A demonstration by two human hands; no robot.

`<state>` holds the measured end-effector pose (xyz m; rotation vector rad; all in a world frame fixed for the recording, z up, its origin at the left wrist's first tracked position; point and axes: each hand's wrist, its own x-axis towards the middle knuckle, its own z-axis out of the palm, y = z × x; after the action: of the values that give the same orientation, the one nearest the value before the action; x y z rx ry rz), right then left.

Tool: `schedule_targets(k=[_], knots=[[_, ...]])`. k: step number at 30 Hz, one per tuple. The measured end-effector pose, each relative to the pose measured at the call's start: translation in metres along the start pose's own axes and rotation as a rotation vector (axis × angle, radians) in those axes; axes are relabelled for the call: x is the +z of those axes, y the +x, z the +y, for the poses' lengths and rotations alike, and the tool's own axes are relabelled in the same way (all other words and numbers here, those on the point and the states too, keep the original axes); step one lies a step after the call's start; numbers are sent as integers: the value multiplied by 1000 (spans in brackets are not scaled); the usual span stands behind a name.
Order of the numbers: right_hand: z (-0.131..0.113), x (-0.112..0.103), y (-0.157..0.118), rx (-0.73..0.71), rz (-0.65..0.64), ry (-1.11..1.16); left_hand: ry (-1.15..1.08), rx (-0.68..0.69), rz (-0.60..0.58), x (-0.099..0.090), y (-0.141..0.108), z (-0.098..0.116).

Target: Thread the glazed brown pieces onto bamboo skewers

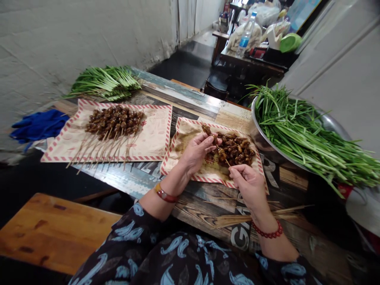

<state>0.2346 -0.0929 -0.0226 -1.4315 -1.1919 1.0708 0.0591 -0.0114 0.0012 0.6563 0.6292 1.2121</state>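
Both hands are over a striped paper sheet (208,174) with a pile of glossy brown pieces (237,148) on it. My left hand (199,149) pinches brown pieces threaded on a thin wooden skewer (227,162). The fingers of my right hand (246,179) are closed on the skewer's lower end. On a second striped paper sheet (154,138), to the left, lies a heap of filled skewers (115,120), their bare sticks pointing toward me.
Loose bare sticks (233,220) lie by my right wrist. A metal basin (268,144) of long green stalks stands right, more greens (107,81) back left, blue gloves (41,126) far left. A wooden bench (56,231) is lower left; a cluttered table (252,63) stands behind.
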Motion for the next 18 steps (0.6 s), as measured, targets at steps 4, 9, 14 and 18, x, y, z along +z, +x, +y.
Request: schedule_targets(k=[4, 9, 14, 18], knots=[[-1, 0, 0, 33, -14, 41, 0, -28, -23, 0, -1, -4], [-1, 0, 0, 21, -8, 24, 1, -53, -39, 0, -1, -2], [0, -2, 0, -12, -17, -22, -36, 13, 40, -5, 2, 8], [1, -2, -2, -19, -31, -38, -51, 63, 58, -9, 3, 12]])
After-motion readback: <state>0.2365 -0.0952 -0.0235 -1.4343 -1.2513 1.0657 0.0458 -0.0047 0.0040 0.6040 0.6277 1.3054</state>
